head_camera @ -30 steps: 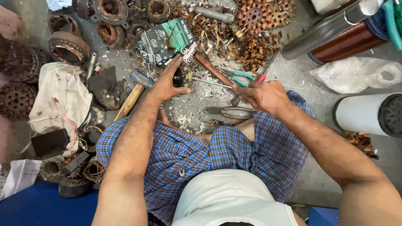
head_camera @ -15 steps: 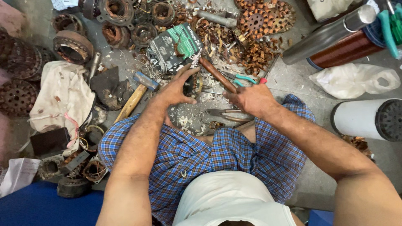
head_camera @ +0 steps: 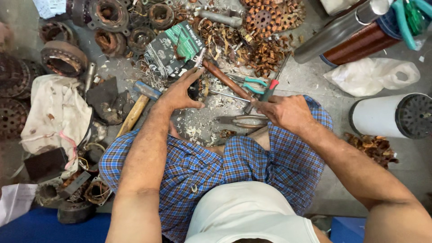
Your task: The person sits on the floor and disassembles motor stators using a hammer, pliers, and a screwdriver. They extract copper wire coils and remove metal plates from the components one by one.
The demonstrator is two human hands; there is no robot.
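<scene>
My left hand (head_camera: 177, 93) cups a small dark round stator (head_camera: 199, 88) on the littered floor, with the thumb below it and the fingers stretched along its left side. In my right hand (head_camera: 285, 112) I grip one end of a brown wooden-handled tool (head_camera: 225, 81). The tool slants up and left, passing over the stator. Grey pliers (head_camera: 238, 120) lie on the floor just left of my right hand. My knees in blue checked cloth (head_camera: 225, 157) are below both hands.
Teal-handled pliers (head_camera: 252, 82) and a red-handled screwdriver (head_camera: 271, 85) lie beyond the tool. A hammer (head_camera: 135, 112) lies left of my left arm, beside a white cloth bag (head_camera: 54, 112). Rusty stators (head_camera: 63, 58), copper scraps (head_camera: 265, 54), a copper wire spool (head_camera: 360, 42) and a white cylinder (head_camera: 382, 117) ring the spot.
Both hands stay at the stator with only small shifts. My right hand has drawn slightly lower and to the right with the wooden tool. The view has shifted a little.
</scene>
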